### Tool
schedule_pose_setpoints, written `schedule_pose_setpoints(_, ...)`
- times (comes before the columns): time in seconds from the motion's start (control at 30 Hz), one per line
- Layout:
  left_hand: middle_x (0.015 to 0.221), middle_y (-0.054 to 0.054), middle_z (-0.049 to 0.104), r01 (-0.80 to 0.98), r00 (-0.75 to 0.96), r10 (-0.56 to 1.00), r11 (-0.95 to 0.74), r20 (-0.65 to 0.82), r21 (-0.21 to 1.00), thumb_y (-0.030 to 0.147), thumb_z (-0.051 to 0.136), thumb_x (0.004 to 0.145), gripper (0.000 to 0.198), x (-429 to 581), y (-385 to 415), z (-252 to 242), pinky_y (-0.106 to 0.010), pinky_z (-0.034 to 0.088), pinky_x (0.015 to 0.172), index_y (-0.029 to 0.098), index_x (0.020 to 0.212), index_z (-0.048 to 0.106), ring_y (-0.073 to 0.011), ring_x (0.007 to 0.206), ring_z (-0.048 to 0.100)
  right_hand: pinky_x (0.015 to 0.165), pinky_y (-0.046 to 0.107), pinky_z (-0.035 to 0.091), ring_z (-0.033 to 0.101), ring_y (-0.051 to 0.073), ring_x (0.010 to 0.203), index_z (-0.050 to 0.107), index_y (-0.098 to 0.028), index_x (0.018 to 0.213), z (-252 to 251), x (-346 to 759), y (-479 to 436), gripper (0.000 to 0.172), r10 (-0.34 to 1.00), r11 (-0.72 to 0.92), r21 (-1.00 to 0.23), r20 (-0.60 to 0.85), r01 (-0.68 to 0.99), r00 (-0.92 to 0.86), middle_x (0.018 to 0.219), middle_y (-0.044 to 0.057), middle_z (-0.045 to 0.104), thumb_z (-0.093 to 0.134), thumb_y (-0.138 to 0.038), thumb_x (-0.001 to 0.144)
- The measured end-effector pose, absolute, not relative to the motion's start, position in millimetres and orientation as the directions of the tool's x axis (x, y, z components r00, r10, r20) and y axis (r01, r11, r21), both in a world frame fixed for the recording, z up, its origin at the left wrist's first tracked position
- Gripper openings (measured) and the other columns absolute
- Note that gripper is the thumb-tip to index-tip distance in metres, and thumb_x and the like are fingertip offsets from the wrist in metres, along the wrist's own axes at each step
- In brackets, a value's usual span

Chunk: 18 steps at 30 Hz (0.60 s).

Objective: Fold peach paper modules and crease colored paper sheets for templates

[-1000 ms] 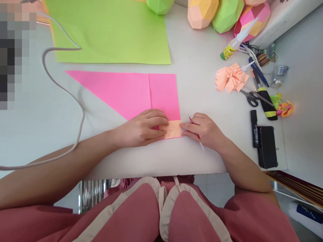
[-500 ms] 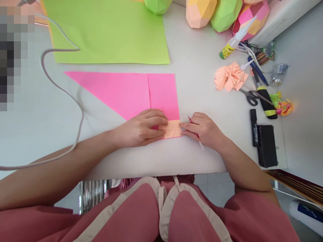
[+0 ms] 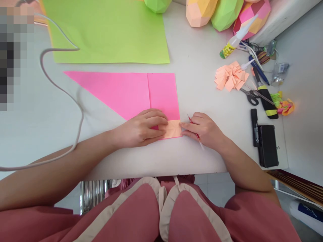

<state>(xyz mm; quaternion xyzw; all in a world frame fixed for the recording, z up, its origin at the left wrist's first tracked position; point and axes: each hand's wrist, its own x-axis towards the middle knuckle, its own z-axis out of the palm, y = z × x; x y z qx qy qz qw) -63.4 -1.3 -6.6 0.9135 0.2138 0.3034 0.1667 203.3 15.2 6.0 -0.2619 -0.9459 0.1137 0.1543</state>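
A pink paper sheet (image 3: 121,90) with a slanted left edge and a vertical crease lies on the table. At its lower right corner rests a small peach paper piece (image 3: 173,128) with faint creases. My left hand (image 3: 145,127) lies over the pink sheet, fingers stretched onto the peach piece and pressing it down. My right hand (image 3: 205,130) is closed around a thin red pen refill (image 3: 198,137), its tip pointing up and away. That hand's thumb and index fingertip touch the right edge of the peach piece.
A green sheet (image 3: 108,37) lies behind, near faceted paper shapes (image 3: 200,11). To the right are a glue bottle (image 3: 230,45), folded peach strips (image 3: 231,76), scissors (image 3: 251,96), a black marker (image 3: 254,127) and a phone (image 3: 268,146). A white cable (image 3: 80,117) crosses my left forearm.
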Motion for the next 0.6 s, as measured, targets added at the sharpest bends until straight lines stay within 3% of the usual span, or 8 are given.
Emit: schedule_pose_setpoints(0.6,0.098,-0.007,0.068,0.297,0.724,0.508,-0.840,0.467,0.453,0.022,0.057,0.091,0.016,-62.9,-1.7,-6.2,-0.040,0.051,0.093,0.020,0.078,0.066,-0.0198,0.103,0.061,0.063,0.027,0.040,0.037,0.015,0.064,0.069,-0.015,0.092,7.4,203.4,15.0,0.025,0.526,0.838,-0.305,0.231,0.453,-0.818,0.062,0.001,0.045,0.051,-0.033,0.095)
